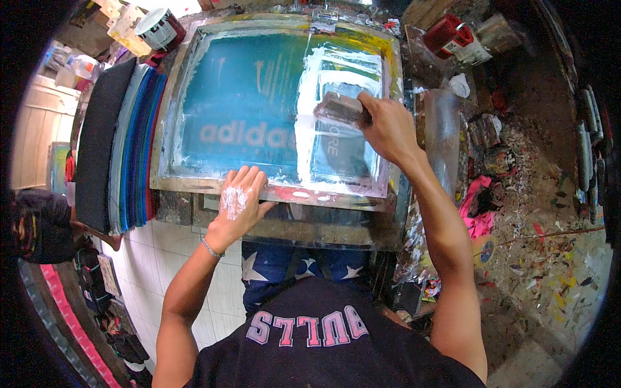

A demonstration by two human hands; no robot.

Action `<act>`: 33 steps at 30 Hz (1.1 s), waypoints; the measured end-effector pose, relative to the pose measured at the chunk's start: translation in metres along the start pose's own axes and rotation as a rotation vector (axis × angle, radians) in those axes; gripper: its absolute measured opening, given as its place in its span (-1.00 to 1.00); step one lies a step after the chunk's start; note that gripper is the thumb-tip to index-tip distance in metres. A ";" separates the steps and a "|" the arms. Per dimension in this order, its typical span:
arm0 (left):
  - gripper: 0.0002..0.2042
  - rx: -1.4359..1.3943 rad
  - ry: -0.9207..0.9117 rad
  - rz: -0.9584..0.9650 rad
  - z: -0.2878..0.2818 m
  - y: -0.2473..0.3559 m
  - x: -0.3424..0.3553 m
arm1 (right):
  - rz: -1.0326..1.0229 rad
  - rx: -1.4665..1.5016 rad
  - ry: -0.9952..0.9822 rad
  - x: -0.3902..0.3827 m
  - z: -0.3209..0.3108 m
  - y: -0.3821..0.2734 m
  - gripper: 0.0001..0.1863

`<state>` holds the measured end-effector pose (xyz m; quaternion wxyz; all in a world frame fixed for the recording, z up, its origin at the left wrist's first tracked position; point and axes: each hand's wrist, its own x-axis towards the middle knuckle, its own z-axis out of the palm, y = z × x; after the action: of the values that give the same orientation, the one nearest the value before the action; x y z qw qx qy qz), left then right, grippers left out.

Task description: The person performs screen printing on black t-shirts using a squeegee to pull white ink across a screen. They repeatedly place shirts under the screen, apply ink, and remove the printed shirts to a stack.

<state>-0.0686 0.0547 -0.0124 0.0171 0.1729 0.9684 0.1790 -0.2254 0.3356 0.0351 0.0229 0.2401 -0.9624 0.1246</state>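
A silk-screen frame (173,116) with a blue-green mesh lies on the bench in front of me. White ink (305,129) is spread over the right part of the mesh, framing a greyish printed area. My right hand (390,126) is closed round one end of a squeegee (341,110), a worn, ink-stained block held over that inked part. At the frame's near rail, my left hand (239,199) has its fingers laid over the wood and its thumb out along the front side. White ink smears the back of this hand.
Left of the frame stands a thick stack of dark, grey and blue fabric pieces (126,145). A white tub (160,30) sits at the back left. Red-stained tubs (451,37) stand at the back right. Pink cloth (479,210) and ink-spattered scraps lie at the right.
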 end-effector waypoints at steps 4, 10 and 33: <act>-0.53 -0.017 0.029 0.022 0.003 -0.003 -0.001 | -0.014 0.046 -0.060 -0.018 -0.007 -0.007 -0.80; -0.53 -0.084 0.065 0.020 0.008 -0.008 -0.001 | -0.124 -0.058 0.195 0.057 -0.004 0.030 -0.88; -0.54 -0.144 0.102 -0.005 0.011 -0.009 -0.002 | -0.181 -0.001 -0.079 -0.050 0.014 -0.023 -0.83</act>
<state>-0.0683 0.0503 -0.0262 -0.0193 0.1596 0.9531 0.2564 -0.1699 0.3357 0.0217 -0.0037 0.3310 -0.9370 0.1120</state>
